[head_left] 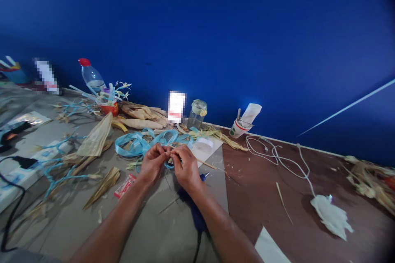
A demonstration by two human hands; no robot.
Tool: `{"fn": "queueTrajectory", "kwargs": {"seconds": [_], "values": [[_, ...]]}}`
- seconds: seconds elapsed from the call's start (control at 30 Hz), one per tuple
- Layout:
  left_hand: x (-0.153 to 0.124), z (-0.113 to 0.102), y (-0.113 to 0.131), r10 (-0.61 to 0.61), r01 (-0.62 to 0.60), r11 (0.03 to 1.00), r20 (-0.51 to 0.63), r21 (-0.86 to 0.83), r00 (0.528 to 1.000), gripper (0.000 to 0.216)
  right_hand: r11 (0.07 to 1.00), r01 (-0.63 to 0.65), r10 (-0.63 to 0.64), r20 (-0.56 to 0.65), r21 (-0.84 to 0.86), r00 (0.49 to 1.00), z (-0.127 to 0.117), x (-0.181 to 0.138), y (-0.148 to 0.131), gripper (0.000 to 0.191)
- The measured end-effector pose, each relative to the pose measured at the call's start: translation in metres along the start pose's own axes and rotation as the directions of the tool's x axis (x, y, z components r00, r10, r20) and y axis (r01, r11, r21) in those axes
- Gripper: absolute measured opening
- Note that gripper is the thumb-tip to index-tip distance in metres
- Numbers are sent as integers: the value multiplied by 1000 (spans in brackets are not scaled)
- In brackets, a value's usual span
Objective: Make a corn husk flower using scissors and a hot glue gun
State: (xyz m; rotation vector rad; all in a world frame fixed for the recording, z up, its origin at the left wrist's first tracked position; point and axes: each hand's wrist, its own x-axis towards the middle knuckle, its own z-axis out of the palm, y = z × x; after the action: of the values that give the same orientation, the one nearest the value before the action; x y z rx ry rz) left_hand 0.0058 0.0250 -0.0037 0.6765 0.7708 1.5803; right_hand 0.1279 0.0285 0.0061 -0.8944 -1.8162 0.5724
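Note:
My left hand [153, 161] and my right hand [185, 166] meet over the table, fingertips pinched together on a thin pale stick [202, 162] that runs out to the right. Light blue ribbon [142, 143] lies in loops just behind the hands and touches them near the fingertips. A blue-handled tool [195, 209] lies on the table under my right wrist, with its cord running toward me. Both hands are closed in a pinch.
Dried husks [142, 113], blue-wrapped twigs [63, 172], a red cup of stems [108, 104], a plastic bottle [91, 76], a glass jar [197, 113], a paper cup [240, 126], a white cable [279, 156] and a white husk piece [331, 213] lie about. A black cable [12, 197] is at left.

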Motion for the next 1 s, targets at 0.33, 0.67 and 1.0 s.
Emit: {"fn": "queueTrajectory", "kwargs": {"seconds": [0.33, 0.67, 1.0], "values": [[0, -5, -7, 229, -247, 917, 94, 312, 969, 25, 976, -216, 218, -46, 39, 975, 4, 0, 2, 20], [0, -7, -9, 302, -294, 863, 45, 412, 952, 24, 780, -522, 477, 214, 346, 853, 8, 1, 5, 34], [4, -7, -8, 79, -73, 991, -46, 114, 996, 31, 990, 31, -29, 12, -135, 999, 1, -3, -1, 14]]}}
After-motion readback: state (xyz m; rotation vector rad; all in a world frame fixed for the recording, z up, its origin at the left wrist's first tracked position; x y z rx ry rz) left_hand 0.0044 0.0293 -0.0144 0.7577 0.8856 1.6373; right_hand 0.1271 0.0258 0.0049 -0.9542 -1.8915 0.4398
